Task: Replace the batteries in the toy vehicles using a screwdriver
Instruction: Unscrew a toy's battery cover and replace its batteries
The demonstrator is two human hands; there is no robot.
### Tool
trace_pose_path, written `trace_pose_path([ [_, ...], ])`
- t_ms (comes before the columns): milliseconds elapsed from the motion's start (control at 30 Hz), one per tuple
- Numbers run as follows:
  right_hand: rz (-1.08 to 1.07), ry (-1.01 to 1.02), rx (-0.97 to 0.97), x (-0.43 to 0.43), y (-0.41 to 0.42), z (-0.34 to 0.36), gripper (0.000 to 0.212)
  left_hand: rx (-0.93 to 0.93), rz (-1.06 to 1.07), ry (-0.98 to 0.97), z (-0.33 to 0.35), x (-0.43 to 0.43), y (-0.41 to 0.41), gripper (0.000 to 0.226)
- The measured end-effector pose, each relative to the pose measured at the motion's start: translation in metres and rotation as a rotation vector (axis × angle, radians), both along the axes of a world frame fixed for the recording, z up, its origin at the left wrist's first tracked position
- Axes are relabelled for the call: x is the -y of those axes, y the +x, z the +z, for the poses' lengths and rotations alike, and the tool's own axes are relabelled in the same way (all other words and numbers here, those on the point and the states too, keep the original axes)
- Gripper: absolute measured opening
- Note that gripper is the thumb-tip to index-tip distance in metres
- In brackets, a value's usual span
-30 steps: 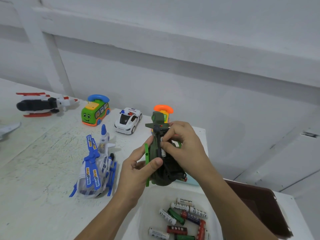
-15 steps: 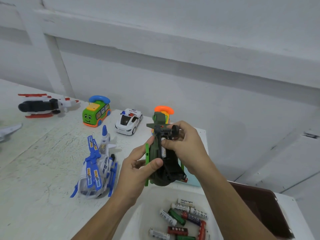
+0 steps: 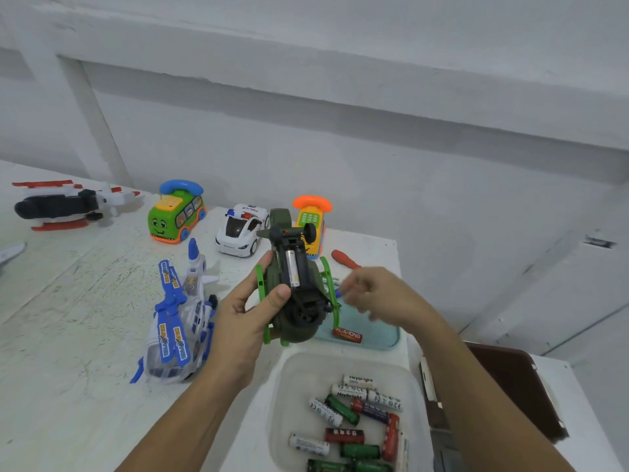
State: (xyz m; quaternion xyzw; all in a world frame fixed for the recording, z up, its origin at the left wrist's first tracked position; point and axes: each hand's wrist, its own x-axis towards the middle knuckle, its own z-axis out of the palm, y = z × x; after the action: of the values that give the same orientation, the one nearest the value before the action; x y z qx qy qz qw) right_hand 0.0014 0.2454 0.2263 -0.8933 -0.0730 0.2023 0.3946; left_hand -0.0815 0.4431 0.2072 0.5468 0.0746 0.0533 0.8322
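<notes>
Nearest the camera, a clear tub (image 3: 289,369) holds loose batteries (image 3: 343,410); it sits below both wrists on the white table (image 3: 68,335). Above it, the left hand (image 3: 245,318) grips the green helicopter (image 3: 296,301), which is held off the table with its underside up. The thumb is clamped on the belly and the fingers (image 3: 263,264) are curled round the far side, behind the left skid. Just past the thumb tip, the open battery bay shows one silver battery (image 3: 292,267) seated lengthwise. The right hand (image 3: 381,298) is apart from the toy, to its right, above a teal tray (image 3: 381,335); it is motion-blurred, so whether its fingers are together or pinch anything cannot be told. A red battery (image 3: 347,335) lies on the tray below those fingers. Left of the left hand lies a blue-and-white helicopter (image 3: 180,321). Beyond the right fingertips lies a red-handled screwdriver (image 3: 345,259). Farther back stand an orange phone toy (image 3: 311,219), a police car (image 3: 240,229), a green bus (image 3: 177,212) and a black-and-white plane (image 3: 68,206).
</notes>
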Motion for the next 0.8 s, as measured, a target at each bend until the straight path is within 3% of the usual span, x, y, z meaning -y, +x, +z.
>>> trace_pose_path([
  [33, 0.104, -0.181, 0.022, 0.001, -0.003, -0.004, 0.013, -0.004, -0.002, -0.005, 0.001, -0.001, 0.0, 0.066],
  [100, 0.251, -0.342, 0.019, 0.0, -0.009, -0.012, 0.022, -0.003, -0.006, -0.011, 0.002, -0.001, 0.0, 0.076],
  [200, 0.34, -0.387, 0.073, -0.007, -0.015, -0.021, 0.024, -0.018, -0.007, 0.002, 0.002, -0.001, 0.0, 0.107],
  [300, 0.329, -0.369, 0.1, -0.007, -0.016, -0.023, 0.017, -0.017, -0.003, 0.008, 0.001, 0.001, -0.001, 0.101],
  [400, 0.152, -0.147, 0.047, 0.002, -0.009, -0.017, 0.019, -0.01, 0.003, 0.023, -0.001, 0.001, -0.001, 0.069],
  [533, -0.253, 0.657, -0.029, 0.0, -0.005, 0.019, 0.018, -0.015, 0.003, 0.058, -0.002, 0.003, -0.003, 0.061],
  [600, -0.308, 0.842, 0.009, -0.009, -0.01, 0.04, 0.016, -0.014, 0.006, 0.064, -0.002, 0.004, -0.003, 0.058],
  [700, -0.212, 0.822, 0.093, -0.026, -0.021, 0.061, 0.019, -0.011, 0.0, 0.066, 0.0, 0.006, -0.003, 0.056],
  [800, -0.147, 0.564, 0.232, -0.042, -0.031, 0.066, 0.017, -0.009, -0.004, 0.069, 0.002, 0.008, -0.004, 0.055],
])
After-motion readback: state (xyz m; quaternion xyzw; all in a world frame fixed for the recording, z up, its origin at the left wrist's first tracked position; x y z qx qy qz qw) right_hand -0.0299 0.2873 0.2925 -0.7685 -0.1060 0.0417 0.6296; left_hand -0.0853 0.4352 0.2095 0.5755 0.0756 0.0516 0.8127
